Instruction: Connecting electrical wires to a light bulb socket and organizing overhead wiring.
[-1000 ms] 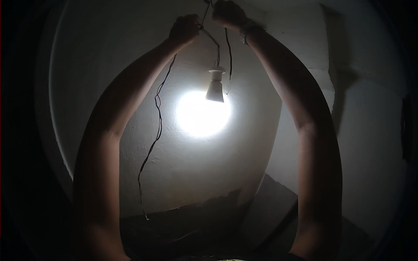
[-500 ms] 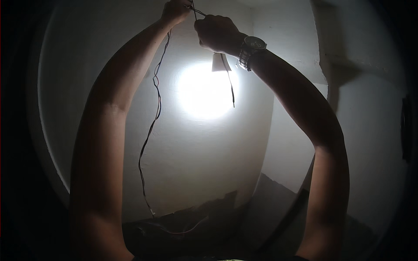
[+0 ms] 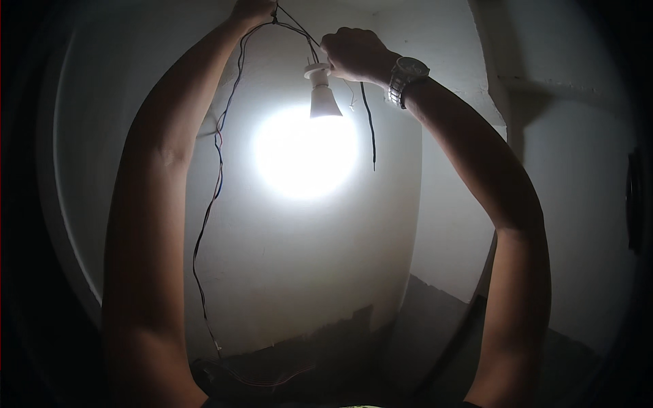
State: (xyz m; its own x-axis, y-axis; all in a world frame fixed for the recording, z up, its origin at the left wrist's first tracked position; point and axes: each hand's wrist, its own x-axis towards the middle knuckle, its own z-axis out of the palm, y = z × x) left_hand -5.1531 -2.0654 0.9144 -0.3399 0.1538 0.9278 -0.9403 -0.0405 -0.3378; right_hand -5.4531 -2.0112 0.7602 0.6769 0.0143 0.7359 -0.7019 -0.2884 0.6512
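Observation:
A lit bulb (image 3: 326, 103) hangs in a white lamp holder (image 3: 317, 72), its glow spreading over the pale wall. Just right of the holder, my right hand (image 3: 357, 54) is closed around a black wire; the loose tail (image 3: 369, 126) drops below the fist. My left hand (image 3: 254, 11) is at the top edge, closed beside the knotted wires, its fingertips cut off by the frame. From there, thin wires run over to the lamp holder. A long twisted wire (image 3: 219, 156) of dark, red and blue strands hangs down past my left forearm.
Pale walls (image 3: 306, 258) meet in a corner behind the lamp. A projecting wall edge (image 3: 486, 68) stands to the right of my watch. Low down, a dark uneven band (image 3: 326, 340) crosses the wall, with thin reddish wires (image 3: 272, 382) in front.
My hands have drawn apart, the left one moving left and the right one slightly right. The lamp holder has come out from behind my right hand, and the hanging wires have shifted left.

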